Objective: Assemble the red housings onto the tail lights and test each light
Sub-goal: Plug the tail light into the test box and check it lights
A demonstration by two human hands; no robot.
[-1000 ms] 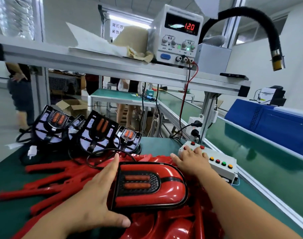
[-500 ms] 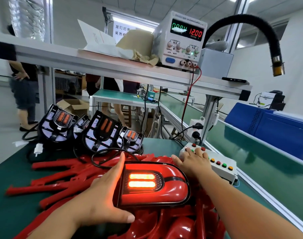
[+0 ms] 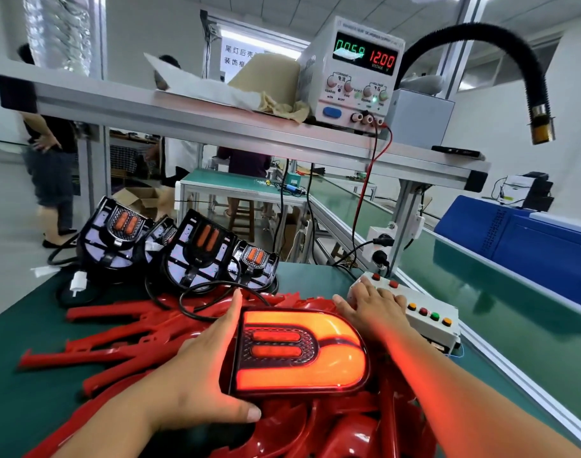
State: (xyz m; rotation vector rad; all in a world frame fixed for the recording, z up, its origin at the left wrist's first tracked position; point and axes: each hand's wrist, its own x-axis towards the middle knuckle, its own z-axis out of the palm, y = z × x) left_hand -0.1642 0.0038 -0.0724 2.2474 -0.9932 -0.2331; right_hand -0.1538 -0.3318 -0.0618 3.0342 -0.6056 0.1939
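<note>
**Step in hand.** Judged to be the light test. The assembled tail light (image 3: 302, 352) lies face up on a heap of loose red housings (image 3: 123, 338), directly in front of the person. Its outer U-shaped band glows bright orange-red, and the two inner bars show a duller red.

**Hands.** The left hand (image 3: 196, 375) is released, not clenched. Its fingers lie straight along the light's flat left end and the thumb lies along the near edge, bracing the unit. The right hand (image 3: 375, 309) rests flat, fingers extended, on the near end of the white button box (image 3: 424, 319). Which button it presses is hidden beneath it.

**Governing relation.** The light's long axis runs left to right, with the flat end at the left hand and the rounded end just beside the right wrist. The left hand is in contact and is the nearer one for lifting the unit away. The right hand is occupied at the box.

**Surface.** The green tabletop (image 3: 24, 391) also carries bare tail lights (image 3: 196, 249) standing tilted behind the heap, with black cables looped among them.

**Room.** On the shelf above, a bench power supply (image 3: 358, 74) reads 12.00 volts. A black flexible hose (image 3: 480, 38) arches overhead. A green conveyor (image 3: 480, 292) runs along the right side past a blue bin (image 3: 530, 239). Other people stand at benches beyond.
</note>
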